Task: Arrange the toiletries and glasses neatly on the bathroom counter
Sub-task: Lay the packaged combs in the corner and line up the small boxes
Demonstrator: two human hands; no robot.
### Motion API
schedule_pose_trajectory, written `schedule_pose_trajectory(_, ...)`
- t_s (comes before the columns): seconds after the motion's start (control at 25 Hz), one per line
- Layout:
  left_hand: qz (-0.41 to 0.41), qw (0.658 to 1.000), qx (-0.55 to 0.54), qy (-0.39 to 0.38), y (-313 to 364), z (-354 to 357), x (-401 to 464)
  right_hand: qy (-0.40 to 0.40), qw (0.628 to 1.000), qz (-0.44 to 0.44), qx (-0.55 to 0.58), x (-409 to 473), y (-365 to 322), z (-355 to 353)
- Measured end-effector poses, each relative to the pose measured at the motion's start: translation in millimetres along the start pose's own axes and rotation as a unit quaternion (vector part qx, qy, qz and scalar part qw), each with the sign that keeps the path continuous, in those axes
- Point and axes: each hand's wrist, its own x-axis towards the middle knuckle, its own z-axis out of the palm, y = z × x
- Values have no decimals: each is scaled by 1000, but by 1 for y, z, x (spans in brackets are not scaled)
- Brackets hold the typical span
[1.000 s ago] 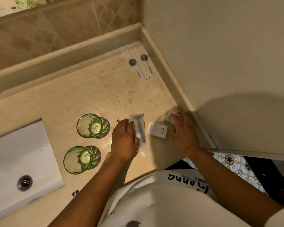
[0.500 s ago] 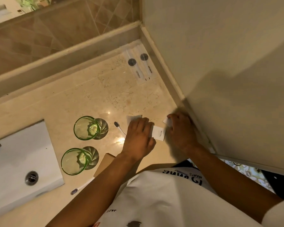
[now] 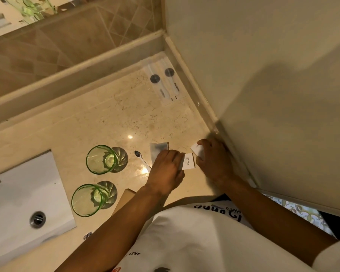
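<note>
Two green glasses [image 3: 101, 160] [image 3: 87, 200] stand upright on the marble counter [image 3: 98, 122], right of the sink. My left hand [image 3: 167, 169] lies flat over a clear sachet [image 3: 158, 149], its fingertips on the left edge of a white box marked HOTEL [image 3: 189, 163]. Close to the side wall, my right hand [image 3: 214, 161] grips a smaller white box [image 3: 197, 149], just right of the HOTEL box. A loose toothbrush [image 3: 140, 158] lies between the far glass and the sachet. Two wrapped toothbrush packets [image 3: 164, 83] lie side by side in the back right corner.
The white sink [image 3: 28, 193] with its drain is at the lower left. A brown cardboard box [image 3: 124, 197] shows partly beside my left forearm. A second toothbrush head [image 3: 87, 235] sticks out near the counter's front edge. Walls close the counter at the back and right.
My left hand has slid right, from the middle of the sachet to the edge of the HOTEL box. My right hand has stayed on the small white box by the wall.
</note>
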Motion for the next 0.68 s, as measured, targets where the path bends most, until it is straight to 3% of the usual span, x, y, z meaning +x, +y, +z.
schedule_pose_trajectory(0.16,-39,998,-48,23,-5,-10,-7,31,994,36,94,-2,-6,4)
schedule_pose_trajectory(0.44,-197,967,-97,129,-23,-43,4,54,992,1,114,26,-32,0)
schedule_pose_trajectory(0.68,-274,936,-78,205,-69,-102,46,98,984,-56,140,83,-95,-19)
